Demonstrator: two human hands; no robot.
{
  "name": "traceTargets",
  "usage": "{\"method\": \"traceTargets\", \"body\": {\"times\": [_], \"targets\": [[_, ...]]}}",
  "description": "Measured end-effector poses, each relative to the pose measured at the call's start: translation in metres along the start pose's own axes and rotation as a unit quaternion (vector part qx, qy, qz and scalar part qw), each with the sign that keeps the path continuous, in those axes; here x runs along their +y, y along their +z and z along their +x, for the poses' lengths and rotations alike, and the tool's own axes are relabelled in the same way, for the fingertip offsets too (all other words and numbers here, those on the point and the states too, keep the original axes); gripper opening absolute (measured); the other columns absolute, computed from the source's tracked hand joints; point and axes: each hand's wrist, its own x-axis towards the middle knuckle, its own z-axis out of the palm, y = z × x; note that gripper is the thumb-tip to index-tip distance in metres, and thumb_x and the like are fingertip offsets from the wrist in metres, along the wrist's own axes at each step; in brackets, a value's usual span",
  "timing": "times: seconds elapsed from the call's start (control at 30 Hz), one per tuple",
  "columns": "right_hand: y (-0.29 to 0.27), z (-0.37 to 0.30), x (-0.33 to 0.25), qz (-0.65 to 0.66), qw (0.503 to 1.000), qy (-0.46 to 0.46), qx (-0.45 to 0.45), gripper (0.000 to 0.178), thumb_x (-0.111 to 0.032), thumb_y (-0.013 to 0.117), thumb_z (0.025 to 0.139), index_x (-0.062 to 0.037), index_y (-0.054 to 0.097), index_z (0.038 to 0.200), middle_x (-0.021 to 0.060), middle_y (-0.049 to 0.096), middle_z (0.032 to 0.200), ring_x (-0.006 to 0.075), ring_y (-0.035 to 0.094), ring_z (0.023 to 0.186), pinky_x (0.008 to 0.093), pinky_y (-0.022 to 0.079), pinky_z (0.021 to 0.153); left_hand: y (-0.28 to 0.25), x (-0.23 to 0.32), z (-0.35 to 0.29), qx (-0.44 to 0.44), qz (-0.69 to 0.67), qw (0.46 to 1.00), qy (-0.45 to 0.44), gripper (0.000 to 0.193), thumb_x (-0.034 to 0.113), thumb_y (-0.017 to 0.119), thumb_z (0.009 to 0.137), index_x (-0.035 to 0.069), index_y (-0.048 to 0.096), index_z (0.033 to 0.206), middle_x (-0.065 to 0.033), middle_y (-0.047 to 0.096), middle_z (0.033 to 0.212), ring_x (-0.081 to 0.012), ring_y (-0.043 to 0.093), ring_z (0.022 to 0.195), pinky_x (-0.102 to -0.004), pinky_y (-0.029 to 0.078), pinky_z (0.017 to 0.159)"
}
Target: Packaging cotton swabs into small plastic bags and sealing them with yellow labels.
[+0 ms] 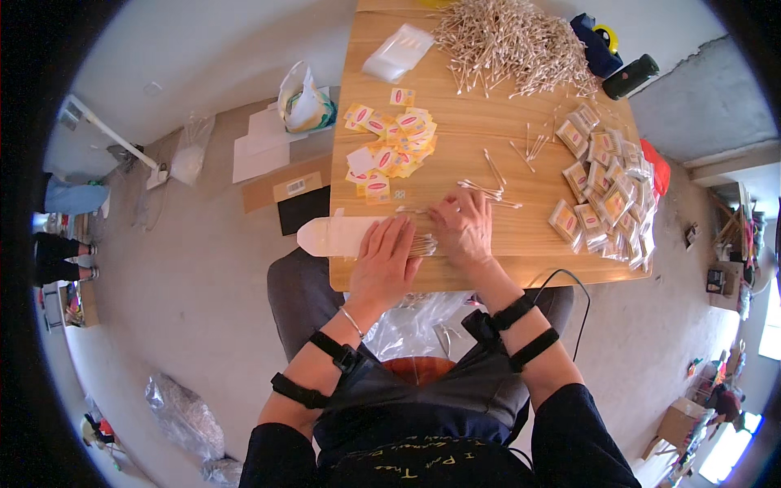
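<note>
- Under the left hand: swab bundle, hand clamped on it, tips poking out to the right.
- Just right of that grip: right hand, fingertips bunched at a loose swab; can't tell if pinched.
- Left of left hand: white strip, tapered end outward.
- Just beyond right hand: few stray swabs.
- Ahead-left of grip: yellow-white labels, scattered.
- Well right of grip: filled packets, heaped.
- Far ahead: big swab pile; clear bags left of it.
</note>
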Motion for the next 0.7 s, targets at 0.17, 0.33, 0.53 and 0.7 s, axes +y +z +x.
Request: {"method": "traceTargets", "body": {"times": [0.17,0.33,0.53,0.7], "targets": [[-0.011,-0.017,-0.019,0.094,0.995,0.007,-0.041,0.023,-0.010,0.069,0.074,-0.0146,0.071,0.097,0.0042,0.060,0.099,0.0282,0.053,0.098,0.0422,0.043,0.084,0.006,0.000,-0.003,0.067,-0.047,0.995,-0.049,0.076,0.031,0.062,0.089,-0.006,0.027,0.146,-0.0248,0.035,0.148,-0.0400,0.031,0.139,-0.0464,0.026,0.116],[-0.024,-0.028,-0.005,0.104,0.992,0.070,-0.014,0.026,-0.006,0.067,0.077,-0.0100,0.069,0.102,0.0076,0.060,0.101,0.0308,0.053,0.098,0.0432,0.045,0.084,0.005,-0.002,-0.001,0.047,-0.030,0.998,-0.027,0.068,0.030,0.061,0.090,-0.004,0.035,0.143,-0.0213,0.038,0.147,-0.0370,0.031,0.141,-0.0485,0.022,0.117],[-0.029,-0.021,0.008,0.087,0.991,0.038,-0.089,0.019,-0.006,0.067,0.079,-0.0077,0.066,0.098,0.0105,0.058,0.098,0.0327,0.053,0.098,0.0425,0.047,0.084,0.009,-0.004,-0.002,0.024,-0.018,0.999,-0.014,0.060,0.029,0.060,0.090,-0.002,0.043,0.139,-0.0189,0.041,0.147,-0.0331,0.033,0.141,-0.0507,0.019,0.118],[-0.035,-0.023,0.033,0.021,0.990,0.082,-0.113,0.014,-0.009,0.066,0.080,-0.0072,0.065,0.094,0.0108,0.057,0.100,0.0335,0.053,0.098,0.0431,0.047,0.085,0.007,-0.002,-0.001,0.024,-0.012,1.000,-0.017,0.059,0.029,0.059,0.091,-0.002,0.044,0.138,-0.0190,0.041,0.147,-0.0329,0.033,0.141,-0.0503,0.019,0.118]]}}
